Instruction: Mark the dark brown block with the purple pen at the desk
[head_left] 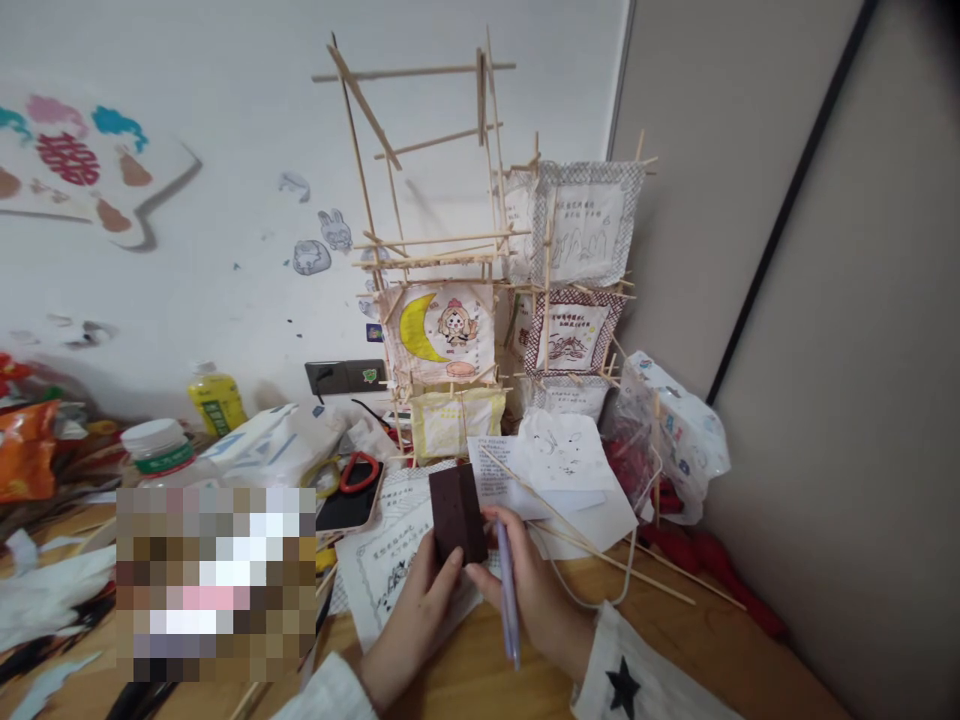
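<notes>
A dark brown block, perhaps a small box (456,512), is held upright by my left hand (427,590), its thumb pressed on the front. Between the fingers of my right hand (525,570) a light purple pen (509,600) slants downward. The right fingertips also meet the block's right side, and what they do there is partly hidden. Beneath both hands lie drawn and lettered paper sheets (375,580). Just behind the block is a printed text sheet (491,465).
A tall frame of thin wooden sticks (442,240) with drawn paper panels (442,335) stands behind. Loose sticks (600,545) and a pale cord lie to the right. To the left are red-handled scissors (360,472), a phone (349,510), a white-capped bottle (157,445) and a blurred-out patch.
</notes>
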